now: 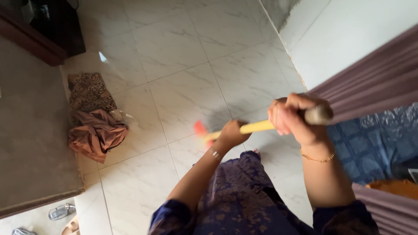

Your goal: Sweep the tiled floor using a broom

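Note:
I hold a long yellow handle (257, 126) with both hands over a white marble tiled floor (183, 74). My left hand (233, 132) grips it lower down, and my right hand (292, 116) is closed around it near the grey top end (320, 114). A blurred orange-red part (200, 129) of the tool shows at the handle's lower end, near the floor. Bracelets are on both wrists. My dark blue patterned dress (241, 196) fills the bottom of the view.
A brown cloth (96, 135) and a spotted cloth (89, 91) lie heaped at the left by a grey slab (30, 143). Sandals (61, 212) sit at the bottom left. A purple curtain (374, 78) and a blue patterned bed cover (379, 143) are at the right.

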